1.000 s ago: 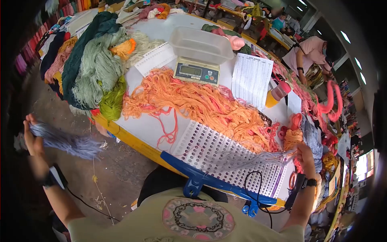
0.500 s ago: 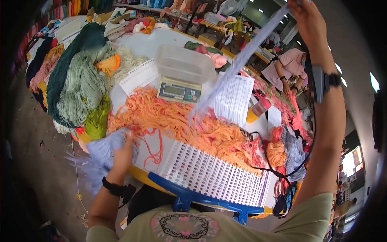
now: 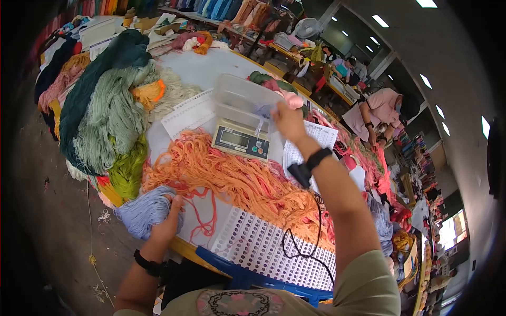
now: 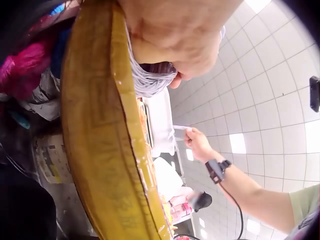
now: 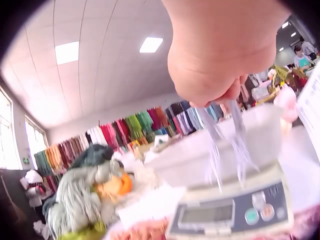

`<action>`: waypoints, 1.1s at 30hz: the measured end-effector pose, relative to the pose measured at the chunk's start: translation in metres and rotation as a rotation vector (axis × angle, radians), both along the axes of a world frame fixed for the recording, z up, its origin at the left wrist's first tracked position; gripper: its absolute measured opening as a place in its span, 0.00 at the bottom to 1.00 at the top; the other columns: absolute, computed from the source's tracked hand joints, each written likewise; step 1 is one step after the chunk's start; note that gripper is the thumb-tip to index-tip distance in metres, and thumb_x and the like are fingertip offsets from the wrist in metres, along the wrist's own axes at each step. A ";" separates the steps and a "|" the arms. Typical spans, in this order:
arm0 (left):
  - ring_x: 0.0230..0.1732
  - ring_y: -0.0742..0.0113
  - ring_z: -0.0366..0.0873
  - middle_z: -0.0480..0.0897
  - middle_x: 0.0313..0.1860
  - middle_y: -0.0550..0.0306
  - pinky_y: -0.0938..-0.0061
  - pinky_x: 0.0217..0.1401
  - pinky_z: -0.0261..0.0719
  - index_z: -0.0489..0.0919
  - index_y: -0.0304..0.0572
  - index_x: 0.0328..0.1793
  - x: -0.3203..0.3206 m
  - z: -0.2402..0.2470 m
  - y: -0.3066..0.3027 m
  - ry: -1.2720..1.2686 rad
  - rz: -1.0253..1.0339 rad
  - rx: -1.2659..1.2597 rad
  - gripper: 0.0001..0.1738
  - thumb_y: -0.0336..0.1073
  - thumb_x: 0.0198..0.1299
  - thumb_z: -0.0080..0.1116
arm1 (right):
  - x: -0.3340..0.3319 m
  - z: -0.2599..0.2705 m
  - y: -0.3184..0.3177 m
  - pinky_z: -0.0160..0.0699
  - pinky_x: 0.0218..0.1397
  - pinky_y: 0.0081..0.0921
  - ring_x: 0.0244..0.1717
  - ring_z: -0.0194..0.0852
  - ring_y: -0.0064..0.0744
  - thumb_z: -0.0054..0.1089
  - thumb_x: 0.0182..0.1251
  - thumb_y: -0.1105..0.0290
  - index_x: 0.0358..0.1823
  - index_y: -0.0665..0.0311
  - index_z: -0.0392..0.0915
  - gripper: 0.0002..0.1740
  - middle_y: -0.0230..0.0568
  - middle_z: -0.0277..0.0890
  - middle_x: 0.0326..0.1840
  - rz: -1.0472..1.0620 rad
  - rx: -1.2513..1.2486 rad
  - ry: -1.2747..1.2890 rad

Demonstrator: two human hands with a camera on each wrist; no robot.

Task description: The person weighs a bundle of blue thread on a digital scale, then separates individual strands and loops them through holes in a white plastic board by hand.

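In the head view the left hand [image 3: 167, 220] grips a bundle of blue-grey yarn [image 3: 141, 213] at the table's near left edge. In the left wrist view its curled fingers hold that yarn [image 4: 150, 82] beside the yellow table edge [image 4: 107, 125]. The right hand [image 3: 289, 124] is over the right side of the clear plastic tray [image 3: 237, 95], which rests on the scale [image 3: 241, 141]. Pale lilac strands [image 5: 237, 145] hang from the pinched fingers of the right hand [image 5: 225, 60], in front of the tray wall in the right wrist view.
Orange yarn [image 3: 226, 176] spreads across the table below the scale. Green and teal skeins [image 3: 108, 105] pile at the left. A perforated card [image 3: 274, 247] lies near the blue clamp bar [image 3: 232, 268]. Printed sheets [image 3: 321, 137] are right of the scale; a person [image 3: 377, 113] bends beyond.
The right hand has come down from high at the right to the tray, carrying the lilac strands. The left hand moved from the far left to the table edge with its bundle, which now hangs still.
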State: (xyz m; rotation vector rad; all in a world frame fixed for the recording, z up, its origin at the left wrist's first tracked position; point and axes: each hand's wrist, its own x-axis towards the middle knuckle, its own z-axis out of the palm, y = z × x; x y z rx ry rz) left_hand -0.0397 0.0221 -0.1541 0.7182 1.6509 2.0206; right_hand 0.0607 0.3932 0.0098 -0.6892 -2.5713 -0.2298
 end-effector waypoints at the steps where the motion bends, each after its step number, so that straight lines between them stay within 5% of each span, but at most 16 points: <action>1: 0.30 0.75 0.72 0.75 0.28 0.60 0.79 0.36 0.72 0.72 0.38 0.33 0.000 0.000 0.000 -0.002 -0.016 -0.018 0.13 0.38 0.70 0.53 | 0.009 -0.022 -0.012 0.69 0.44 0.48 0.36 0.74 0.57 0.58 0.64 0.62 0.44 0.64 0.73 0.14 0.55 0.75 0.34 -0.035 -0.030 -0.032; 6: 0.30 0.74 0.72 0.76 0.30 0.59 0.78 0.36 0.73 0.72 0.37 0.34 0.002 0.001 0.000 0.020 -0.050 -0.034 0.13 0.38 0.70 0.52 | 0.051 -0.062 -0.065 0.65 0.54 0.45 0.51 0.72 0.51 0.62 0.58 0.70 0.52 0.65 0.72 0.20 0.54 0.67 0.58 0.065 0.000 0.121; 8: 0.31 0.74 0.72 0.76 0.30 0.59 0.78 0.36 0.73 0.72 0.37 0.34 0.003 0.002 0.000 0.010 -0.060 -0.012 0.13 0.38 0.70 0.52 | 0.060 -0.065 -0.070 0.63 0.57 0.43 0.54 0.68 0.48 0.65 0.54 0.76 0.58 0.64 0.70 0.28 0.49 0.55 0.66 0.034 -0.101 0.191; 18: 0.30 0.74 0.69 0.73 0.27 0.61 0.78 0.36 0.69 0.73 0.40 0.31 0.006 0.013 -0.001 0.038 -0.018 -0.051 0.15 0.38 0.71 0.51 | 0.068 -0.057 -0.069 0.66 0.58 0.42 0.55 0.67 0.50 0.66 0.53 0.78 0.56 0.60 0.72 0.26 0.48 0.55 0.67 -0.019 -0.097 0.226; 24: 0.31 0.74 0.71 0.73 0.28 0.61 0.78 0.37 0.70 0.73 0.39 0.33 0.004 0.004 0.001 -0.011 -0.023 -0.017 0.13 0.38 0.70 0.52 | 0.050 -0.062 -0.060 0.60 0.58 0.48 0.57 0.64 0.47 0.67 0.50 0.76 0.55 0.58 0.73 0.27 0.50 0.54 0.67 0.012 -0.073 0.226; 33: 0.31 0.74 0.71 0.74 0.29 0.60 0.78 0.38 0.70 0.72 0.38 0.33 0.000 0.006 0.001 0.049 -0.051 -0.042 0.14 0.38 0.70 0.52 | 0.020 -0.067 -0.068 0.48 0.66 0.51 0.71 0.45 0.57 0.67 0.52 0.71 0.54 0.59 0.73 0.25 0.54 0.50 0.70 -0.206 -0.009 0.054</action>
